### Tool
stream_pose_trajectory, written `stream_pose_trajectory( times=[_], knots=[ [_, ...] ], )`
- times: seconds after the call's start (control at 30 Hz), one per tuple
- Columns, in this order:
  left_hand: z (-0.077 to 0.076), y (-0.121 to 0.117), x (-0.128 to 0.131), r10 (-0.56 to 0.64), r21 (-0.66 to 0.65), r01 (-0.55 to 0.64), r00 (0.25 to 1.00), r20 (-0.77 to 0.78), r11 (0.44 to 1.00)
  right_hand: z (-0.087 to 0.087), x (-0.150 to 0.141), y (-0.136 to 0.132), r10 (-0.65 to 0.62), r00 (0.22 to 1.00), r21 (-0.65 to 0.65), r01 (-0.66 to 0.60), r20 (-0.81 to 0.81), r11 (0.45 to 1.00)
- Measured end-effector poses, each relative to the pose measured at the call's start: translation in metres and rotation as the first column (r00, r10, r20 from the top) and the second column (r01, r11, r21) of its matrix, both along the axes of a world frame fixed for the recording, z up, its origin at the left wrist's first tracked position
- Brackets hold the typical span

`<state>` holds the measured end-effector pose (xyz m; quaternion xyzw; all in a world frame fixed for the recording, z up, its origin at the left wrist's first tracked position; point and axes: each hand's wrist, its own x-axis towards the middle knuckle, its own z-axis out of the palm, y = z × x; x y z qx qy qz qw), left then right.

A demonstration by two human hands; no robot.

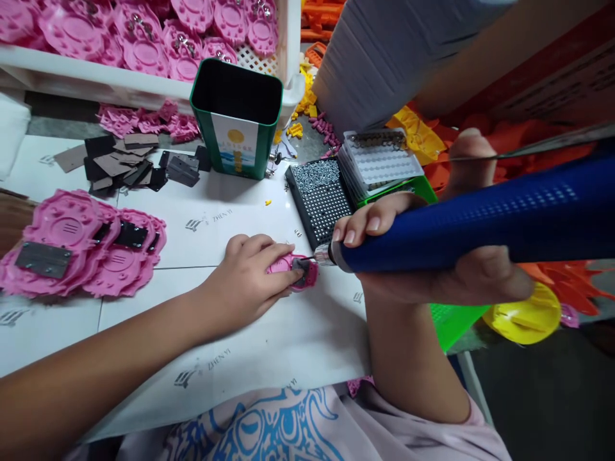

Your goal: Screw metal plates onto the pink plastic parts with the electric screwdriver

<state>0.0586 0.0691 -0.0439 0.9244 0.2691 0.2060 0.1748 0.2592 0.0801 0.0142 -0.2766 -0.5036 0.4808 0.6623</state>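
My left hand (250,272) lies on the white sheet, its fingers pressed on a small pink plastic part (311,276) and holding it down. A dark grey plate (301,264) sits on that part, partly hidden by a fingertip. My right hand (413,285) is wrapped round a blue electric screwdriver (461,224), held nearly level. Its thin bit points left and reaches the dark plate; whether it sits on a screw I cannot make out. Just beyond the part is a black tray (331,208) with rows of holes and many small screws.
Stacked pink casings (120,259) lie at left, below loose dark plates (127,160). A green tin (237,144) stands behind. A white crate (120,83) holds more pink casings. Clear trays (377,163), a grey-white carton (379,57) and orange parts (567,282) crowd the right.
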Motion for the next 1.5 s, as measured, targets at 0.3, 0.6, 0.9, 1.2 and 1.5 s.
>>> stream_pose_trajectory(
  times=[0.3, 0.6, 0.9, 1.2, 1.5],
  knots=[
    [-0.002, -0.003, 0.0, 0.01, -0.015, -0.01, 1.0, -0.016, 1.0, 0.002, 0.003, 0.003, 0.069, 0.997, -0.022, -0.068, 0.043, 0.997],
    [-0.001, -0.003, 0.0, 0.02, -0.032, -0.021, 0.999, -0.032, 0.999, -0.003, 0.0, 0.003, 0.08, 0.996, 0.013, -0.08, 0.045, 0.997],
    [-0.001, -0.005, 0.004, 0.054, -0.059, -0.056, 0.998, -0.029, 0.997, -0.006, -0.016, 0.0, 0.001, 0.998, -0.013, 0.0, 0.061, 1.0],
    [0.0, 0.001, 0.0, -0.019, -0.057, 0.015, 0.998, -0.064, 0.998, -0.001, 0.003, 0.005, -0.009, 0.999, 0.036, 0.008, 0.051, 0.999],
    [-0.003, 0.0, -0.001, 0.008, -0.051, -0.008, 1.0, 0.009, 0.999, 0.003, 0.014, 0.009, -0.326, 0.945, -0.002, 0.326, 0.03, 0.945]
  ],
)
